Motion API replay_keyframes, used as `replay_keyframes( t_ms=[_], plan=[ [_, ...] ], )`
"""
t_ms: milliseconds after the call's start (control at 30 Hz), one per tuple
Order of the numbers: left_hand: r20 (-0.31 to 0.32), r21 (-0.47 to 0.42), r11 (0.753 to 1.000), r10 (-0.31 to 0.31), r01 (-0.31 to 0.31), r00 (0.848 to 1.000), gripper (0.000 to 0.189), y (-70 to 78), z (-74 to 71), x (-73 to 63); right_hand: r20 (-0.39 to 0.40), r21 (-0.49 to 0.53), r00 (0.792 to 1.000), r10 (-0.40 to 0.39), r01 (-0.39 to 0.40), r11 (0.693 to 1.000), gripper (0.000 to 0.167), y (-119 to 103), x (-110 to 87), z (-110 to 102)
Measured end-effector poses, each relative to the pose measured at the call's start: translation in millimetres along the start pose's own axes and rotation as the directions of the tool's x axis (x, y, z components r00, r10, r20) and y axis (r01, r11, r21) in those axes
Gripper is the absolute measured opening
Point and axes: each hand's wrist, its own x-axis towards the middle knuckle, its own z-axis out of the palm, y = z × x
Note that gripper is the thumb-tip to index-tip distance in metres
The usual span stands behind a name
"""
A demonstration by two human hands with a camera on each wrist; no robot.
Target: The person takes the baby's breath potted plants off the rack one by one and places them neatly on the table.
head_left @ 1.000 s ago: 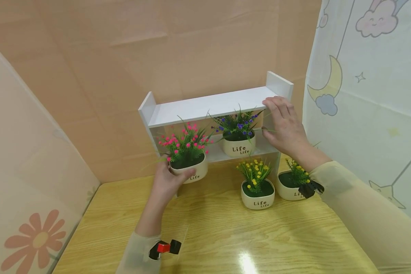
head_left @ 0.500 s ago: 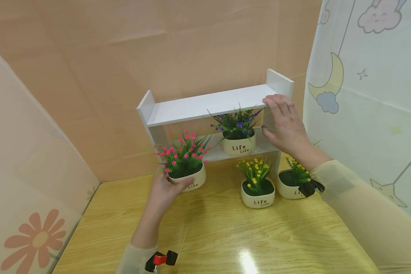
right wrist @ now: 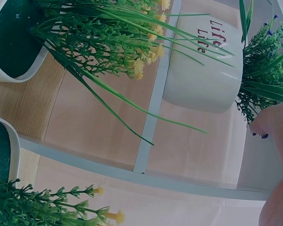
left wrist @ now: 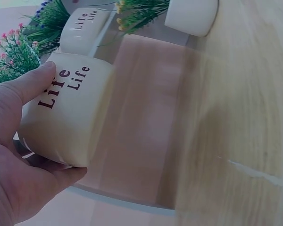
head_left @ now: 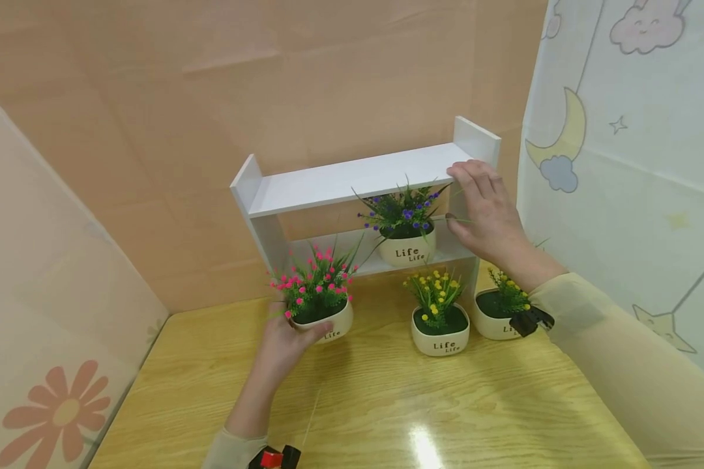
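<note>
My left hand [head_left: 281,345] grips a cream pot [head_left: 339,320] of pink artificial flowers, thumb across its printed front. It is held in front of the white shelf's [head_left: 352,180] left side, below the middle board. In the left wrist view the pot [left wrist: 78,115] appears clear of the tabletop, its "Life" lettering facing the camera. With fingers over the top board's right front edge and thumb beneath, my right hand [head_left: 487,212] holds the shelf. Beside that thumb, a pot of purple flowers [head_left: 407,251] stands on the middle board.
Two pots of yellow flowers, one nearer the middle [head_left: 440,340] and one at the right [head_left: 495,319], stand on the wooden table [head_left: 364,404]. My right forearm partly covers the right one. A peach backdrop [head_left: 352,78] hangs behind, with printed cloth at both sides.
My left hand has drawn the pink-flowered pot down and slightly toward me, away from the shelf's middle board. My right hand stays on the shelf edge.
</note>
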Motion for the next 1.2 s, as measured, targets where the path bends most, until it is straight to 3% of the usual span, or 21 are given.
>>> replay_keyframes(
  t_ms=[133, 367, 533, 667, 867, 1000, 1200],
  plan=[
    [0.011, -0.002, 1.0, -0.012, 0.012, 1.0, 0.111, -6.7, 2.7, -1.9, 0.005, -0.003, 1.0, 0.004, -0.004, 1.0, 0.092, -0.6, 0.3, -0.1],
    [0.03, -0.031, 0.999, 0.023, -0.022, 0.999, 0.115, -17.9, 5.4, -5.6, 0.014, -0.001, 1.0, 0.01, -0.01, 1.0, 0.092, -2.3, 0.5, -0.9],
    [0.032, -0.016, 1.0, 0.017, -0.016, 0.999, 0.109, -25.2, 8.5, -8.1, 0.012, -0.001, 1.0, 0.014, -0.014, 1.0, 0.092, -2.4, 0.2, -0.8],
    [0.053, -0.069, 0.997, 0.041, -0.037, 0.998, 0.108, -30.0, 14.8, -5.9, 0.01, -0.003, 1.0, 0.015, -0.015, 1.0, 0.093, -1.5, 0.0, -0.2],
    [0.056, -0.048, 0.999, 0.009, -0.006, 0.998, 0.105, -36.0, 25.4, -6.6, 0.011, 0.004, 1.0, 0.02, -0.02, 1.0, 0.092, -1.6, -0.3, 0.1],
    [0.066, -0.051, 0.999, 0.023, -0.02, 0.998, 0.095, -40.3, 33.5, -5.7, 0.011, 0.0, 1.0, 0.023, -0.023, 1.0, 0.091, -1.7, -0.3, 0.0],
    [0.09, 0.016, 0.999, -0.031, 0.03, 0.995, 0.102, -44.2, 43.6, -6.1, 0.011, -0.003, 1.0, 0.023, -0.023, 1.0, 0.092, -2.4, 0.4, -0.5]
  ],
)
